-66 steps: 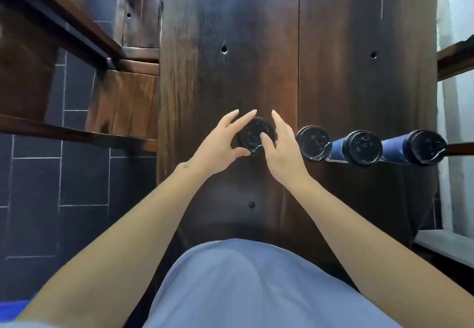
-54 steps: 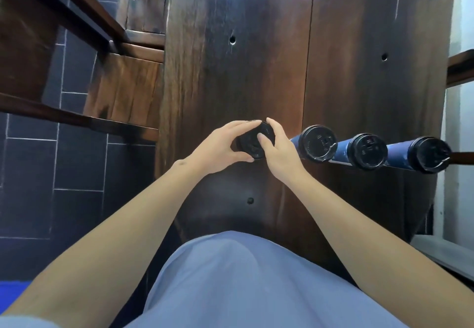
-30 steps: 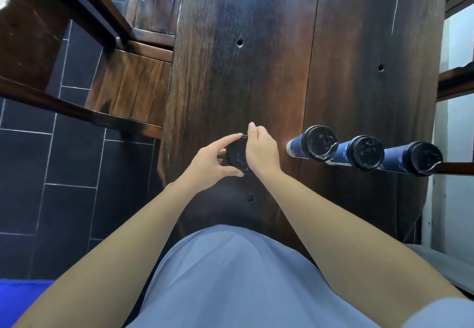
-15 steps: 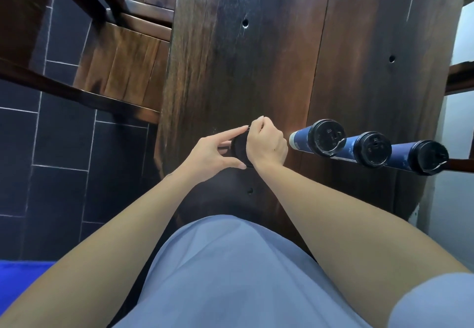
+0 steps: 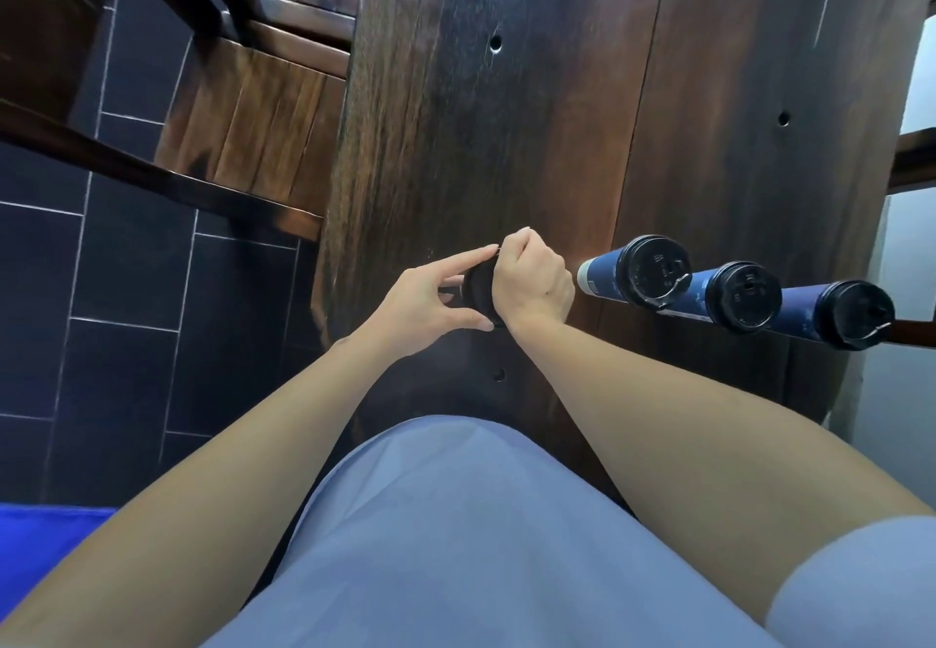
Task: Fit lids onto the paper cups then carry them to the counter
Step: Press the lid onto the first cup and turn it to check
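Observation:
A black lid (image 5: 478, 287) sits on a cup that my hands almost wholly hide, on the dark wooden table (image 5: 506, 115). My right hand (image 5: 534, 282) lies over the top of the lid with its fingers curled down round the far rim. My left hand (image 5: 423, 300) touches the lid's left side, forefinger straight along the far edge and thumb at the near edge. To the right stand three blue paper cups with black lids on: the nearest cup (image 5: 640, 272), the middle cup (image 5: 742, 298) and the far right cup (image 5: 856, 315).
A wooden bench (image 5: 263, 125) stands left of the table over dark floor tiles (image 5: 126, 293). The table's left edge runs close beside my left hand. A wooden rail (image 5: 914, 156) sticks out at the right. My light blue clothing (image 5: 456, 546) fills the bottom.
My right hand has moved from the lid's right side to lie over its top, fingers curling round it. The left hand stays at the lid's left side. The view has shifted slightly.

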